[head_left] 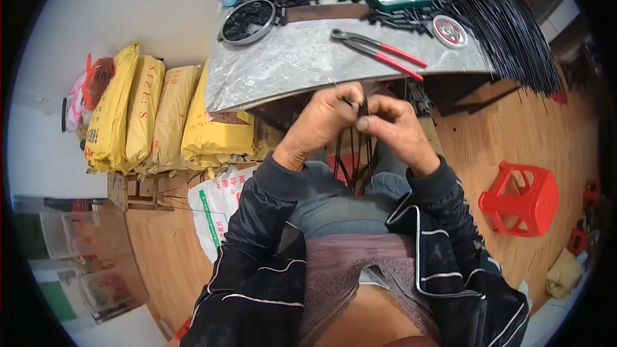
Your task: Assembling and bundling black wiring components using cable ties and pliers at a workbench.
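Black strands (355,157), pinched in both hands (323,117) (close together), point lengthwise down between the legs (387,187).

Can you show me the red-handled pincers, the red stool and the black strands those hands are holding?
Red-handled pincers (395,65), head view: on the lower red handle.
Red plastic stool (543,201), head view: on its seat.
Black strands (364,108), head view: near the bundle's top.

Wall (170,9), pale, left. Floor (466,128), tan wood-look planks. Table (289,61), grey marbled top. Stool (540,199), red plastic — right. Wooden stand (117,191), low — left. Upper right lies dim: probably white tiling (565,16).
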The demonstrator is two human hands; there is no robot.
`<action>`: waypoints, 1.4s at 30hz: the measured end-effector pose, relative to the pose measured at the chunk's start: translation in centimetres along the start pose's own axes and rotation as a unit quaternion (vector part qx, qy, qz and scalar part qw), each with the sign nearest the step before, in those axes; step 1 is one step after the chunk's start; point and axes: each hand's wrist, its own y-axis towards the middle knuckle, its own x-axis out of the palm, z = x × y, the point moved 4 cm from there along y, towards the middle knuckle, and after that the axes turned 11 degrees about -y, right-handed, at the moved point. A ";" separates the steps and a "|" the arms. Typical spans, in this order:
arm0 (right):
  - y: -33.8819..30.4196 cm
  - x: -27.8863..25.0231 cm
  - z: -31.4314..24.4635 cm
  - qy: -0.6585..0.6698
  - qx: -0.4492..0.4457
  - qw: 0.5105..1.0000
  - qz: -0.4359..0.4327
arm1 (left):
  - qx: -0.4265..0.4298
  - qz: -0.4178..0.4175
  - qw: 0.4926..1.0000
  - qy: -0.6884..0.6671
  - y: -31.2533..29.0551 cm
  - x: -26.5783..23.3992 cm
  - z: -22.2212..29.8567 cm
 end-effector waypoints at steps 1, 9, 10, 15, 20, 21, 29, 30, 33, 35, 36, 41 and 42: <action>-0.5 -0.2 -0.6 0.005 -0.002 1.000 -0.006 | -0.005 -0.003 0.999 -0.043 0.0 0.7 0.5; -0.6 1.8 0.3 -0.007 -0.060 0.968 0.243 | 0.143 0.190 0.943 -0.232 0.7 3.2 -0.4; -0.5 2.1 0.3 -0.009 -0.060 0.958 0.281 | 0.149 0.194 0.942 -0.229 0.6 3.1 -0.5; 0.8 2.9 1.3 -0.022 0.020 0.991 0.129 | 0.144 0.244 0.930 -0.234 0.7 1.2 0.0; 2.2 2.8 1.5 -0.002 0.064 0.995 0.083 | 0.130 0.201 0.945 -0.223 1.0 -0.4 0.4; 2.7 2.9 1.6 0.010 0.059 0.995 0.075 | 0.131 0.202 0.944 -0.223 1.0 -0.9 0.7; 5.2 2.3 2.3 0.037 0.066 0.996 0.054 | 0.235 0.298 0.895 0.234 6.2 -15.2 5.6; 5.5 2.3 2.3 0.036 0.066 0.996 0.056 | 0.266 0.331 0.817 0.390 7.5 -18.1 7.1; 6.0 2.9 2.3 0.016 0.083 0.995 0.049 | 0.241 0.354 0.728 0.536 9.5 -24.5 8.4; 6.3 2.9 1.9 0.010 0.093 0.994 0.049 | 0.167 0.304 0.652 0.674 10.9 -26.4 7.8; 6.3 2.8 2.1 0.005 0.103 0.993 0.048 | 0.168 0.299 0.655 0.673 11.2 -26.1 7.9; 6.9 2.4 3.3 0.007 0.113 0.993 0.043 | 0.134 0.267 0.638 0.710 11.7 -25.0 7.8; 7.0 2.6 3.3 0.012 0.110 0.993 0.050 | 0.162 0.253 0.620 0.725 11.4 -24.4 7.8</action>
